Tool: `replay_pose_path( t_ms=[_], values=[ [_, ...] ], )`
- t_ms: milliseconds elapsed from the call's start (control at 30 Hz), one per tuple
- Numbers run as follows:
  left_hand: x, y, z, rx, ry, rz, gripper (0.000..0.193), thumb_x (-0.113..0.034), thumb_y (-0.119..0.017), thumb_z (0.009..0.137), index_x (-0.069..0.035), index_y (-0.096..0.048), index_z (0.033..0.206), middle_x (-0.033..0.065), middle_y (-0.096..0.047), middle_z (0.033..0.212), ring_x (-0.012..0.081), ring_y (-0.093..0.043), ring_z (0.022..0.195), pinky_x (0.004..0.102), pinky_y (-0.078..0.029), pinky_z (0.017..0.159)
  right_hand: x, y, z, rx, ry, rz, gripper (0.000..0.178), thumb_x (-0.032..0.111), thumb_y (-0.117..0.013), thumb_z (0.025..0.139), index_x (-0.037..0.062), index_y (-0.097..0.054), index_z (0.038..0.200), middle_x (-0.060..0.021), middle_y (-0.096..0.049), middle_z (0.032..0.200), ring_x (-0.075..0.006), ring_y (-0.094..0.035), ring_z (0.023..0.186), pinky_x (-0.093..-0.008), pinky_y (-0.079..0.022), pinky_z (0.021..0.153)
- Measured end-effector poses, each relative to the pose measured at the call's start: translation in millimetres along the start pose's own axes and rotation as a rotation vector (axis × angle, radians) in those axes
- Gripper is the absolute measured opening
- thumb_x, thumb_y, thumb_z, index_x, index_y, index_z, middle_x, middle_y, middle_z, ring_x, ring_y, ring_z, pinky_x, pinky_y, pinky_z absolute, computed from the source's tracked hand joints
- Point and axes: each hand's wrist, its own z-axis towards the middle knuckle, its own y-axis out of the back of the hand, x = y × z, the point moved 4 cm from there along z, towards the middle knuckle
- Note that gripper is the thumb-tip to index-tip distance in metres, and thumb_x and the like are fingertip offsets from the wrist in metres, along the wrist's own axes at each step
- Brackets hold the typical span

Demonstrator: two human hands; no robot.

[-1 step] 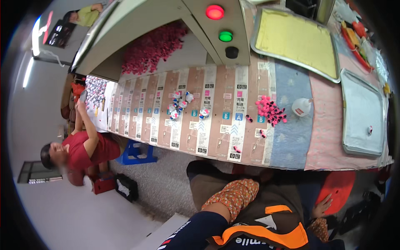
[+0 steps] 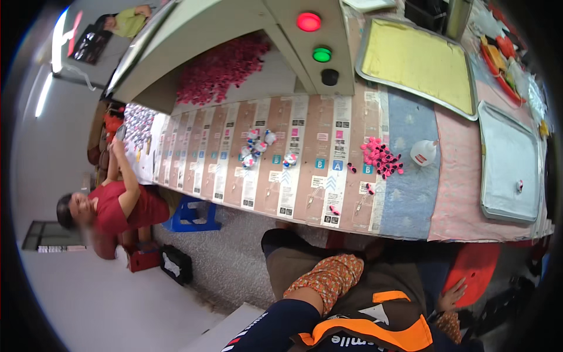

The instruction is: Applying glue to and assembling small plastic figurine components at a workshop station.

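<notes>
My right hand (image 2: 451, 297) rests with fingers apart on the edge of a red stool (image 2: 488, 264) at lower right. From the lower edge my left forearm, in an orange flowered sleeve cover (image 2: 328, 278), reaches towards the table's front edge; its hand is lost in the dark under the edge. Nearest on the cardboard-covered table (image 2: 299, 202) lie loose pink-and-black pieces, one (image 2: 333, 210) close to the front. Behind them is a heap of pink pieces (image 2: 381, 157), with a white squeeze bottle (image 2: 422, 152) to its right. Small white-and-blue figures (image 2: 255, 148) stand further left.
A machine housing (image 2: 326, 35) with a red and a green lamp spans the table, many pink pieces under it. At right are a tray with a yellow sheet (image 2: 413, 61) and a grey tray (image 2: 510, 161). A person in red (image 2: 130, 202) works at left beside a blue stool (image 2: 193, 216).
The view has shifted slightly, so the table's left part and the machine appear a little further right. My hands and the pieces have not visibly moved.
</notes>
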Motion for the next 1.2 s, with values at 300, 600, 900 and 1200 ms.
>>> replay_pose_path(
  t_ms=[300, 600, 900, 1200],
  values=[
    [-22, -60, 10, -0.106, -0.027, 0.075, 0.031, -0.023, -0.049, 0.097, -0.007, -0.073, 0.108, 0.0189, -0.071, 0.111, 0.0354, -0.068, 0.102, 0.0422, -0.052, 0.09, -38, -44, -36, -0.223, -0.186, -0.24, 0.096, 0.033, -0.074, 0.088, 0.0232, -0.012, 0.161, -0.0128, -0.028, 0.162, -0.0385, -0.038, 0.143, -0.0593, -0.039, 0.11],
    [-47, -43, -27, -0.556, 0.2, -0.077, 0.025, -0.014, -0.054, 0.088, -0.008, -0.079, 0.09, 0.0153, -0.075, 0.096, 0.0289, -0.073, 0.082, 0.0449, -0.056, 0.073, -69, -53, -44, -0.281, 0.02, -0.079, 0.091, 0.036, -0.071, 0.089, 0.022, -0.016, 0.159, -0.0125, -0.031, 0.16, -0.0377, -0.04, 0.142, -0.0582, -0.041, 0.109],
    [-50, 72, -142, -0.341, 0.308, -0.481, 0.033, -0.016, -0.048, 0.093, -0.003, -0.07, 0.113, 0.0219, -0.065, 0.123, 0.0333, -0.065, 0.112, 0.0437, -0.051, 0.093, -91, -81, -43, -0.181, 0.097, 0.208, 0.086, 0.038, -0.069, 0.09, 0.0207, -0.019, 0.158, -0.0121, -0.034, 0.159, -0.0369, -0.041, 0.141, -0.057, -0.042, 0.108],
    [-68, -14, -86, -0.317, 0.216, -0.211, 0.03, -0.018, -0.054, 0.088, -0.003, -0.077, 0.1, 0.0176, -0.073, 0.108, 0.0336, -0.07, 0.096, 0.0465, -0.053, 0.083, -72, -88, -55, 0.133, 0.03, 0.908, 0.081, 0.041, -0.066, 0.091, 0.0194, -0.023, 0.157, -0.0118, -0.037, 0.157, -0.0362, -0.043, 0.139, -0.0558, -0.043, 0.108]
  ],
)
